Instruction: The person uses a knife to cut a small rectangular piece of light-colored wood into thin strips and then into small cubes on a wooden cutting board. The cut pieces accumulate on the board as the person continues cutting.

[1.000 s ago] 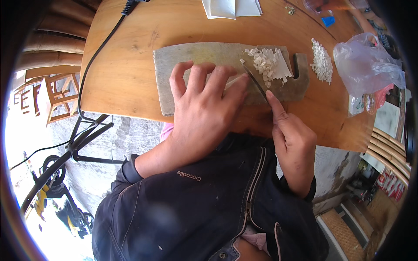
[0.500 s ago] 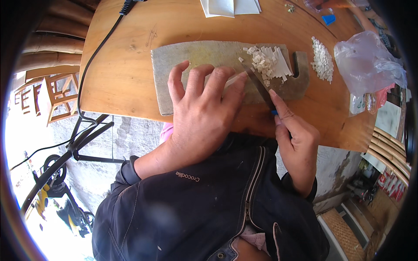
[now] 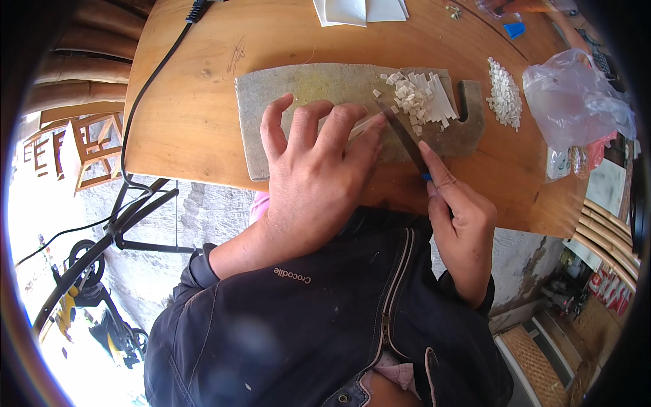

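A worn wooden cutting board [image 3: 319, 76] lies on the table before me. My left hand [image 3: 313, 163] rests on it, fingers bent, thumb and forefinger holding down a thin white strip [image 3: 365, 125]. My right hand [image 3: 466, 220] grips a knife [image 3: 407, 142] by its handle, most of which the hand hides. The dark blade slants up and left, its tip beside my left thumb and forefinger at the strip's end. Beyond the blade, small cut white pieces [image 3: 411, 96] are heaped on the board, and several uncut white strips [image 3: 442, 102] lie against them on the right.
Right of the board is another heap of white bits [image 3: 504, 95], beside a clear plastic bag [image 3: 573, 102]. White sheets [image 3: 346, 12] and a blue plastic piece [image 3: 514, 30] lie farther back. A black cord [image 3: 153, 88] crosses the table's left side. Another person's hand [image 3: 532, 6] shows at top right.
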`<state>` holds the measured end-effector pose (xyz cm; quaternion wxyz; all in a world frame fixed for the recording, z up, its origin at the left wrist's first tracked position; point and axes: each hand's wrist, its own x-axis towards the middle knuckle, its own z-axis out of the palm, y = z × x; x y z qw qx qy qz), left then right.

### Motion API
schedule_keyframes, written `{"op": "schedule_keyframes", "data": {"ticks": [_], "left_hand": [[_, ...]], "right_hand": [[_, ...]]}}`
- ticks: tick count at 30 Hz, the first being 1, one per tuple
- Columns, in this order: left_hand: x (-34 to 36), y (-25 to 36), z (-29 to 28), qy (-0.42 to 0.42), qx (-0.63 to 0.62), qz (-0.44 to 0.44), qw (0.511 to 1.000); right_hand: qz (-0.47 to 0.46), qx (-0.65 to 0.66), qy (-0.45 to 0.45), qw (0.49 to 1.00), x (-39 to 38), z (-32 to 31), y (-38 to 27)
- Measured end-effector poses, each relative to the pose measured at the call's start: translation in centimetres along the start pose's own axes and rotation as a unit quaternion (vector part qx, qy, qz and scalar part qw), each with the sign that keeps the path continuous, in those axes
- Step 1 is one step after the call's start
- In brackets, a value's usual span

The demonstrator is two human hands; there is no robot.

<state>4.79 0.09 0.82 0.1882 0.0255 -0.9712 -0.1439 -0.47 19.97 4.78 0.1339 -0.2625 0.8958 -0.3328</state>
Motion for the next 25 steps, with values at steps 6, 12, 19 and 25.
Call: {"op": "schedule_keyframes", "data": {"ticks": [6, 12, 19, 25], "left_hand": [[-0.1, -0.1, 0.0, -0.002, -0.002, 0.002, 1.000], [-0.4, -0.4, 0.1, 0.007, -0.028, 0.021, 0.999], [-0.5, -0.4, 0.2, 0.012, -0.030, 0.019, 0.999], [-0.7, -0.7, 0.2, 0.003, -0.033, 0.020, 0.999]], "right_hand": [[-0.008, -0.036, -0.007, 0.999, -0.1, 0.0, -0.2], [-0.014, -0.102, -0.009, 0.995, -0.3, 0.2, -1.2], [0.021, 0.003, -0.006, 1.000, 0.0, -0.2, -0.4], [0.006, 0.017, -0.017, 1.000, -0.2, -0.3, -0.5]]}}
